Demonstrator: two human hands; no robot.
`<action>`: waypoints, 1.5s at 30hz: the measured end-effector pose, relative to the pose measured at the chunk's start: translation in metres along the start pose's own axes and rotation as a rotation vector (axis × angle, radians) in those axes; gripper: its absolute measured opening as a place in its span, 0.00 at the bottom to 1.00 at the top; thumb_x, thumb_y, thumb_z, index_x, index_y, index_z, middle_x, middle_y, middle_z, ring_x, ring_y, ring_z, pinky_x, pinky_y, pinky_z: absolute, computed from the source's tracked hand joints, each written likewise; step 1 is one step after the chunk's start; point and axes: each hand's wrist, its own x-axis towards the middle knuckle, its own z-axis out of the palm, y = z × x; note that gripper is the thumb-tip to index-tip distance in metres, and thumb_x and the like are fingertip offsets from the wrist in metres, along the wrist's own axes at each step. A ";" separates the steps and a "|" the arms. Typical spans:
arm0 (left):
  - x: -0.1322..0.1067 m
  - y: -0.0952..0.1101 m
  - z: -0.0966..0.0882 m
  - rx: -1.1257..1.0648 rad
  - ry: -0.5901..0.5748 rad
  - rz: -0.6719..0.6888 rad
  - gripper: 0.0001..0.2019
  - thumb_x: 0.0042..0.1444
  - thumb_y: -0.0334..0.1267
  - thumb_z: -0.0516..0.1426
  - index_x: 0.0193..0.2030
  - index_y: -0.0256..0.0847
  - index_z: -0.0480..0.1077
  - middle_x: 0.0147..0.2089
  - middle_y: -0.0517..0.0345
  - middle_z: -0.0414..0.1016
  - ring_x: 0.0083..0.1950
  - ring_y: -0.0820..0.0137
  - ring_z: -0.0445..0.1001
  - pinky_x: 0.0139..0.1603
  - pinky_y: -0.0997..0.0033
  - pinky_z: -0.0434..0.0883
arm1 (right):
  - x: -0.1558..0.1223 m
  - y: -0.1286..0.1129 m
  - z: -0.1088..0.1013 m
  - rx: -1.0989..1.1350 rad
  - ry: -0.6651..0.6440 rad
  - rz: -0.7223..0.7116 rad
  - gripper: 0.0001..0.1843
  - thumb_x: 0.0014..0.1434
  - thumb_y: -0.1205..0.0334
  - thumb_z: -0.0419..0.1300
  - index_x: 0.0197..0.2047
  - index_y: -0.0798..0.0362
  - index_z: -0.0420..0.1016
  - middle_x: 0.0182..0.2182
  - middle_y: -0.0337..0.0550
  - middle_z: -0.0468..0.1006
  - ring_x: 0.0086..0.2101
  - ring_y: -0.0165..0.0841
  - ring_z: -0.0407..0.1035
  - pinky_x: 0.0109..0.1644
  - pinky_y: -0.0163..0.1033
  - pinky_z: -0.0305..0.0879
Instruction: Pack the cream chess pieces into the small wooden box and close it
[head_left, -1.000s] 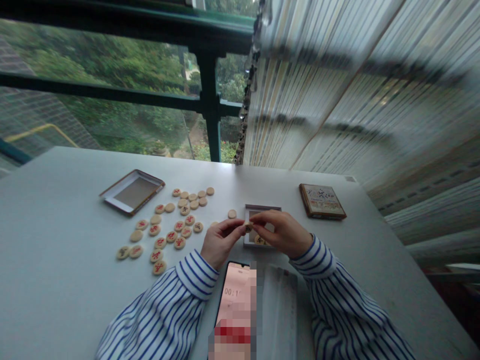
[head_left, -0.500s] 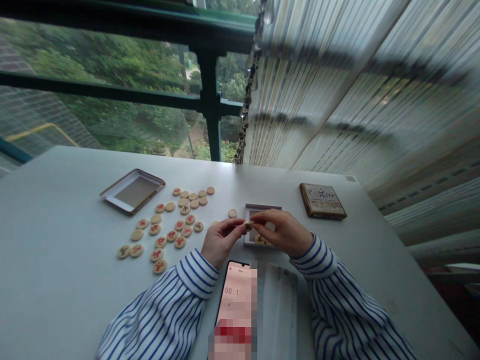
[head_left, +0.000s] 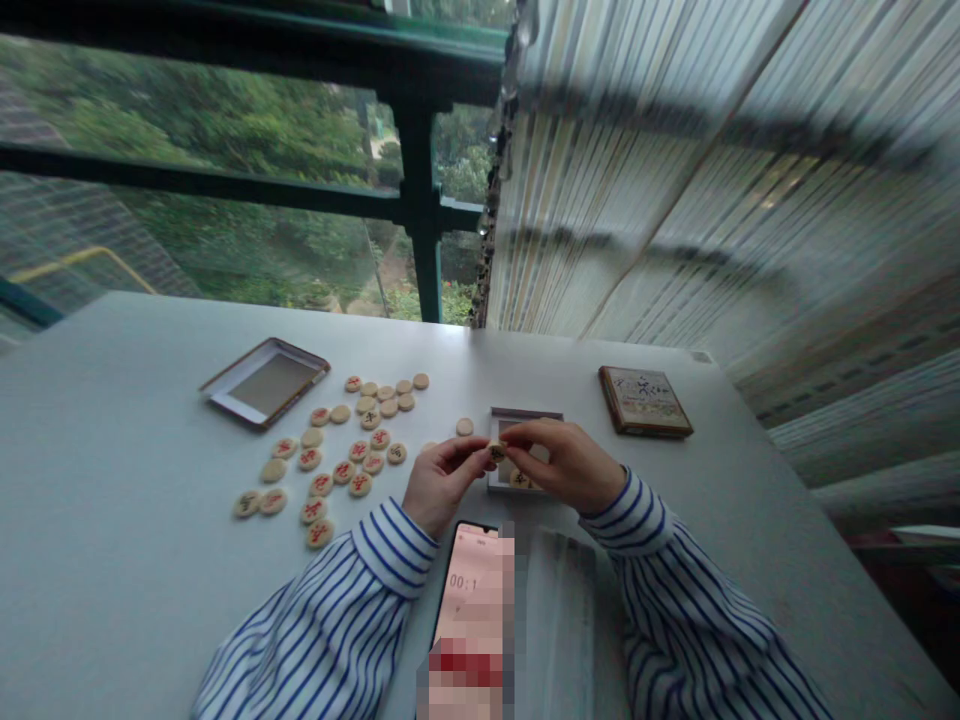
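A round wooden Chinese chess piece [head_left: 496, 453] with a dark character is held between my two hands, over the left edge of a shallow open box [head_left: 526, 412]. My left hand [head_left: 442, 482] pinches it from the left. From the right, the fingertips of my right hand [head_left: 574, 462] close on its other side. Inside the box lies a piece with a dark character [head_left: 518, 479], partly covered by my right hand. Loose pieces with red characters [head_left: 343, 471], dark ones or blank faces up are scattered left of my hands. One blank-faced piece [head_left: 465, 427] lies just beyond my left fingers.
An upturned box lid [head_left: 276, 384] lies at the back left of the white table [head_left: 135, 420]. A closed decorated box [head_left: 646, 402] sits at the right. A phone [head_left: 469, 600] and a clear plastic sheet or bag [head_left: 561, 620] lie between my forearms.
The chess piece has tilted slightly between my fingers, so its dark character shows a little more. Both hands stay in nearly the same place.
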 end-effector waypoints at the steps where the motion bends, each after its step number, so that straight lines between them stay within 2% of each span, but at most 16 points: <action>1: 0.000 0.000 0.000 0.001 0.000 -0.003 0.11 0.45 0.37 0.62 0.35 0.35 0.73 0.28 0.56 0.77 0.30 0.72 0.74 0.31 0.75 0.70 | 0.000 0.000 0.000 0.000 -0.003 0.001 0.11 0.57 0.61 0.53 0.40 0.54 0.73 0.31 0.43 0.77 0.32 0.29 0.69 0.36 0.33 0.62; 15: 0.000 -0.002 0.000 -0.024 -0.039 -0.034 0.11 0.46 0.37 0.61 0.36 0.34 0.72 0.29 0.56 0.77 0.30 0.71 0.75 0.30 0.75 0.70 | 0.000 0.001 0.003 0.022 -0.027 0.021 0.11 0.56 0.64 0.53 0.40 0.54 0.73 0.31 0.43 0.77 0.31 0.29 0.70 0.36 0.33 0.63; 26: -0.001 0.004 0.002 0.057 -0.005 -0.010 0.10 0.44 0.38 0.62 0.33 0.34 0.73 0.26 0.57 0.76 0.28 0.73 0.73 0.28 0.76 0.68 | 0.000 0.001 0.003 0.004 -0.026 -0.032 0.10 0.56 0.65 0.54 0.39 0.54 0.74 0.31 0.42 0.77 0.32 0.29 0.69 0.37 0.33 0.62; 33: 0.000 0.000 0.001 0.054 -0.018 -0.010 0.09 0.44 0.37 0.62 0.33 0.35 0.73 0.26 0.58 0.75 0.28 0.74 0.72 0.29 0.76 0.68 | 0.001 0.000 0.003 0.040 -0.032 -0.070 0.10 0.56 0.67 0.53 0.38 0.54 0.74 0.31 0.42 0.77 0.32 0.28 0.69 0.37 0.32 0.62; 39: 0.000 0.000 0.000 0.046 -0.034 -0.013 0.09 0.46 0.37 0.61 0.33 0.35 0.72 0.27 0.57 0.76 0.29 0.74 0.73 0.29 0.77 0.68 | 0.000 0.000 0.003 0.014 -0.009 -0.014 0.10 0.55 0.65 0.54 0.40 0.54 0.74 0.31 0.43 0.77 0.32 0.29 0.70 0.37 0.33 0.63; 45: 0.000 0.001 0.001 0.023 0.001 -0.026 0.11 0.45 0.38 0.61 0.34 0.34 0.71 0.27 0.57 0.76 0.29 0.73 0.73 0.28 0.75 0.68 | 0.000 0.001 0.003 -0.005 -0.004 0.030 0.11 0.55 0.64 0.53 0.41 0.54 0.73 0.31 0.43 0.77 0.32 0.29 0.70 0.37 0.34 0.63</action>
